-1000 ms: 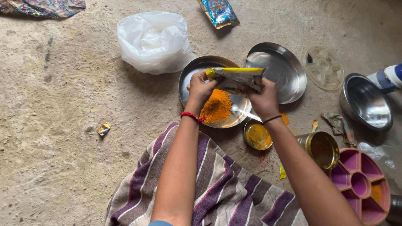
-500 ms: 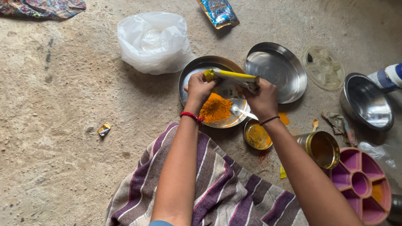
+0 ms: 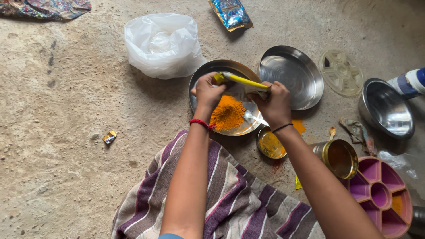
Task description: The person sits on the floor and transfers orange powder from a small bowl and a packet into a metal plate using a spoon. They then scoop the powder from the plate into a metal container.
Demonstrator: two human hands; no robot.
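Note:
Both my hands grip a yellow and white packet (image 3: 241, 84) over a steel plate (image 3: 201, 77). My left hand (image 3: 208, 92) pinches its left end and my right hand (image 3: 275, 102) its right end. The packet is turned edge-on, its opening hidden beneath. A heap of orange-yellow powder (image 3: 227, 113) lies on the plate under the packet. A steel spoon (image 3: 254, 118) rests on the plate beside the heap. A red thread circles my left wrist and a black one my right.
A second steel plate (image 3: 292, 75), a small powder-stained lid (image 3: 271, 142), a brass-coloured tin (image 3: 340, 158), a pink sectioned tray (image 3: 380, 194), a steel bowl (image 3: 387, 108), a clear round lid (image 3: 341, 71), a white plastic bag (image 3: 161, 44) and a striped cloth (image 3: 230, 199) lie on the rough floor.
The packet has been tipped from showing its broad face to edge-on and lowered slightly toward the powder heap. Both hands kept their grip.

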